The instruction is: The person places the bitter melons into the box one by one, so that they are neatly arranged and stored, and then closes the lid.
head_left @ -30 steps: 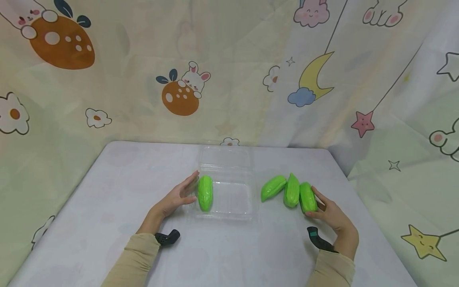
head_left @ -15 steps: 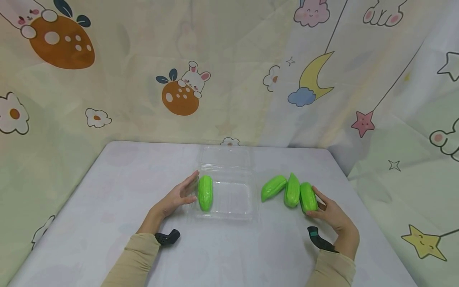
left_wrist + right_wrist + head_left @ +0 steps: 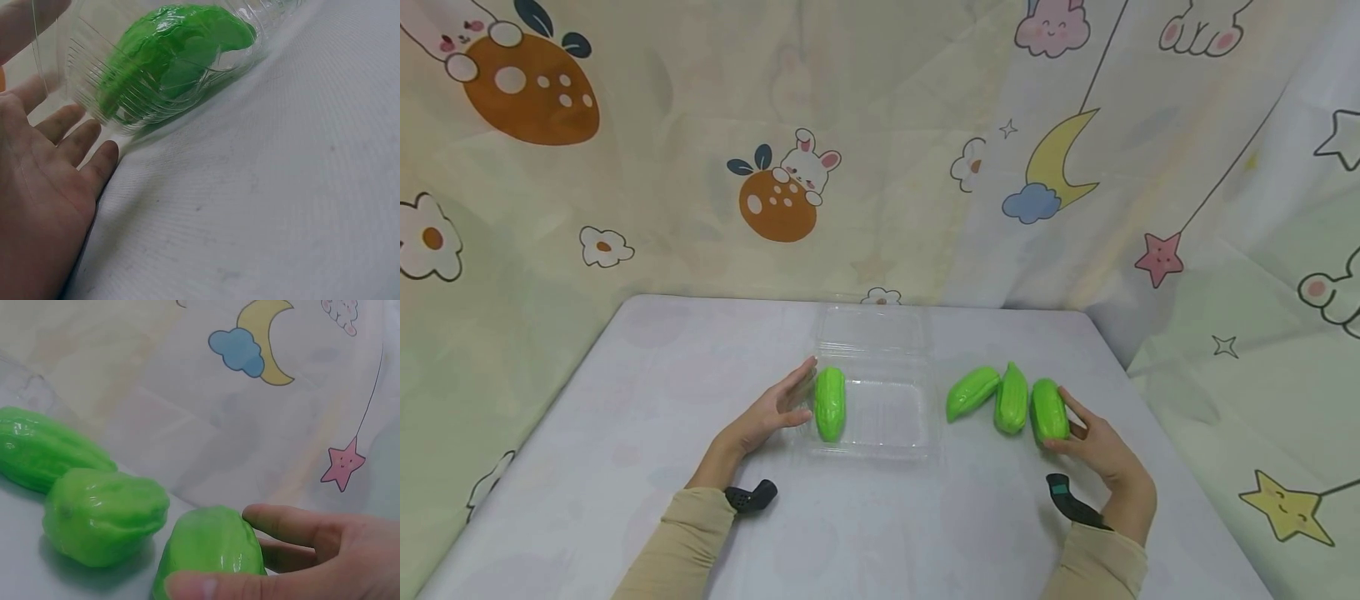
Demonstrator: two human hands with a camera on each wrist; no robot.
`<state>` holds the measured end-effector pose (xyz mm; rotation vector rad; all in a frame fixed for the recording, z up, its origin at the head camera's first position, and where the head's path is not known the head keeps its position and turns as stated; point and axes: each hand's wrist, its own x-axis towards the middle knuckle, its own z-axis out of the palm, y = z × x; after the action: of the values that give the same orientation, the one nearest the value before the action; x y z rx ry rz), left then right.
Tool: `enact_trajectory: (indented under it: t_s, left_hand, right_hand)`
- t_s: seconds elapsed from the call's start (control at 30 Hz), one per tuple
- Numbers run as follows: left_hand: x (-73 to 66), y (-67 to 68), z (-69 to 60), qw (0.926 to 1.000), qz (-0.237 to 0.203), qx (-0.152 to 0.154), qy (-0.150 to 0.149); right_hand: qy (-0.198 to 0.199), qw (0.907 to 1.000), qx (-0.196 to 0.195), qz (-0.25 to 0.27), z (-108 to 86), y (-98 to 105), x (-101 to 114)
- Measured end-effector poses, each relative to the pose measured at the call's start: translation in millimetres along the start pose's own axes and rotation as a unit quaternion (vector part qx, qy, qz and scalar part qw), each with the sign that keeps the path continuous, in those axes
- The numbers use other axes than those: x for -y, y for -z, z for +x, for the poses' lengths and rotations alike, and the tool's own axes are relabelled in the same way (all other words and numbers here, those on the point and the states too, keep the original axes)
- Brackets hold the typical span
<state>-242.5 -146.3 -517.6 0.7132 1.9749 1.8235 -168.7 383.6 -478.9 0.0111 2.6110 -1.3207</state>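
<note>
The right hand (image 3: 1097,446) holds the right-hand vegetable (image 3: 1049,410), a glossy green piece, between thumb and fingertips at the near right end of the row; whether its underside bears on the table (image 3: 880,525) cannot be determined. Slip is the principal risk: the skin is smooth and rounded, and the fingers reach only the right side and ends, so a light pinch may let the piece roll out to the left. Collision is the second: the middle vegetable (image 3: 1011,398) lies just beside it, separated by a narrow gap, and a low leftward movement could strike it and drive it against the tilted vegetable (image 3: 972,393), whose upper end meets it. The left hand (image 3: 767,417) grips nothing; its fingers extend, spread wide, at the left wall of the clear container (image 3: 883,417), and firm contact is not confirmed. The container appears thin and light, so a careless push there may slide it or flex the wall. The boxed vegetable (image 3: 830,404) lies along that same wall and could roll inward if the container is jolted.
</note>
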Motion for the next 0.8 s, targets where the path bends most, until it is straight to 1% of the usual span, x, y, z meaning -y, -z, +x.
enact_trajectory:
  t_s: [0.2,0.43,0.8]
  left_hand:
    - [-0.9,-0.2,0.6,1.0,0.003,-0.001,0.003]
    - [-0.8,-0.3,0.3,1.0,0.004,-0.003,0.005]
    - [-1.6,-1.6,1.2,0.9999,0.012,-0.009,0.005]
  right_hand:
    - [0.003,0.9999,-0.009,-0.007,-3.7,3.7,4.9]
    - [0.016,0.9992,-0.018,-0.033,-6.6,7.6,13.4]
    - [0.033,0.9981,-0.027,-0.044,-9.0,9.9,25.2]
